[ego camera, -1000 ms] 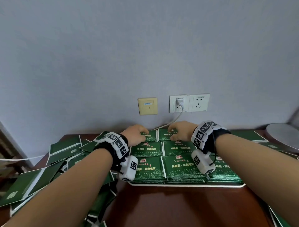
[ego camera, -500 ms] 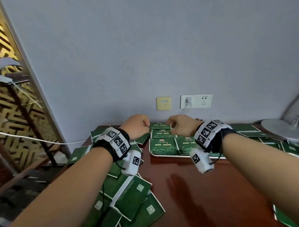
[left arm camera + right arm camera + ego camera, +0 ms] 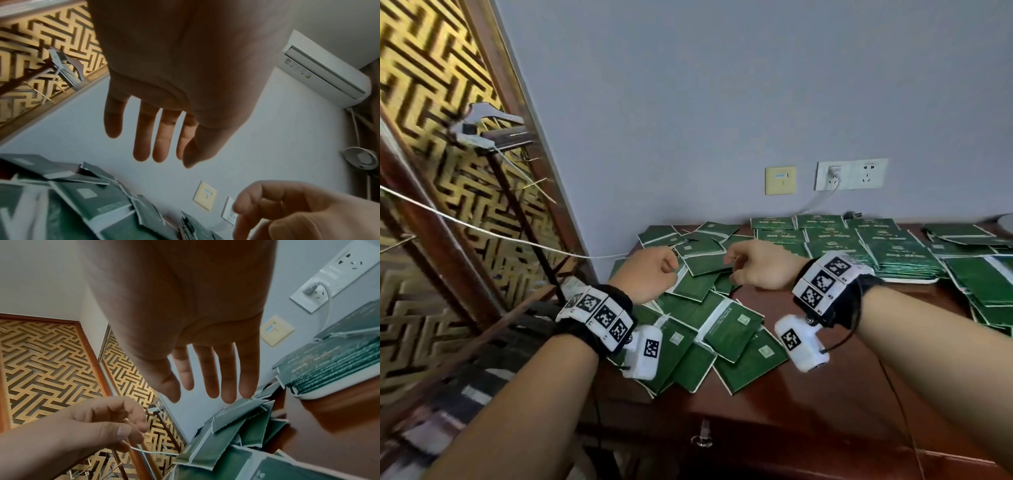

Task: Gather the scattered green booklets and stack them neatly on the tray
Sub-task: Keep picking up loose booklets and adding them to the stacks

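Note:
Green booklets [image 3: 722, 329] lie scattered and overlapping at the left end of the brown table; they also show as a booklet heap [image 3: 92, 203] and a booklet pile [image 3: 232, 431]. Further right, neat booklet stacks [image 3: 835, 245] fill a white tray [image 3: 904, 280], whose tray rim [image 3: 320, 395] shows under the stacked booklets [image 3: 329, 363]. My left hand [image 3: 664, 267] hovers over the back of the scattered pile, its fingers [image 3: 148, 146] relaxed and holding nothing. My right hand [image 3: 736, 263] hangs beside it, fingers [image 3: 216, 386] loose and empty, just above a booklet.
More loose booklets [image 3: 983, 277] lie right of the tray. A white cable [image 3: 482, 233] stretches from the left to the table's corner. A lattice screen [image 3: 431, 171] stands left of the table edge. Wall sockets [image 3: 849, 174] sit behind. A key [image 3: 702, 438] hangs from the front drawer.
Both hands left the tray's back stacks and moved left over the scattered pile. My head turned left, so the tray now sits at the right.

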A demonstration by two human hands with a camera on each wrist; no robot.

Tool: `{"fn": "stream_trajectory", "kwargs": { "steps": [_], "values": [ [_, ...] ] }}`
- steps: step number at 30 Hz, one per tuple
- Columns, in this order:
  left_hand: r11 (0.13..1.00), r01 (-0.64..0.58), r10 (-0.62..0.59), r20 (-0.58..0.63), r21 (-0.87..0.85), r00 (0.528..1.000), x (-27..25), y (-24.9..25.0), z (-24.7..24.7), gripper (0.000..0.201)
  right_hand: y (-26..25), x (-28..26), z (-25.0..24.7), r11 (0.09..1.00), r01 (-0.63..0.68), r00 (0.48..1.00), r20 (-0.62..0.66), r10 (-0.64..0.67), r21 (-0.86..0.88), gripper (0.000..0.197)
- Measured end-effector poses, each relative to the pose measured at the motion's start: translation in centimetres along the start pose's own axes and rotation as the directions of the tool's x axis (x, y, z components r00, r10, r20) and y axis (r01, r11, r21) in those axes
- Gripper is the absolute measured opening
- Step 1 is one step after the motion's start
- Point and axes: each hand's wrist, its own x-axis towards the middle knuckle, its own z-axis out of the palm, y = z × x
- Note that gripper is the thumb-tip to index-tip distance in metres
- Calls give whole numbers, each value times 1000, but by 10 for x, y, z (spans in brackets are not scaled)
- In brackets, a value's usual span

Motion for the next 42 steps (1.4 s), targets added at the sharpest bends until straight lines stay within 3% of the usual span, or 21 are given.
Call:
{"fn": "stream_trajectory", "kwargs": {
  "steps": [4, 11, 16, 21, 28, 32, 35, 38, 42],
  "values": [
    [999, 40, -41, -18, -9, 999, -5, -26, -1, 28, 0, 18, 21, 997, -32, 999, 4, 32, 68, 29],
    [981, 193, -193, -6, 32, 981, 21, -80, -6, 23, 4, 71, 38, 983, -100, 995, 33, 96, 156, 43],
    [962, 271, -272, 35, 37, 962, 44, -103, -2, 39, 5, 123, 47, 995, -71, 997, 38, 74, -71, 54],
    [961, 266, -273, 113, 73, 955, 67, -111, 9, 46, 5, 157, 60, 935, 4, 974, 214, 77, -354, 69],
    [967, 237, -252, 205, 94, 946, 99, -114, 23, 66, 11, 150, 64, 891, 115, 950, 311, 32, -440, 71],
    [968, 210, -242, 281, 141, 929, 119, -116, 32, 73, 11, 139, 52, 899, 174, 934, 358, -21, -403, 57],
    [965, 196, -238, 272, 175, 932, 126, -115, 37, 72, 12, 145, 43, 926, 131, 958, 285, -26, -354, 49],
    [966, 178, -218, 215, 190, 952, 130, -114, 40, 69, 18, 154, 44, 921, 70, 973, 230, 22, -384, 61],
    [949, 120, -179, 185, 292, 966, 130, -113, 41, 44, 21, 160, 51, 932, -18, 961, 252, 117, -362, 73]
  ]
}}
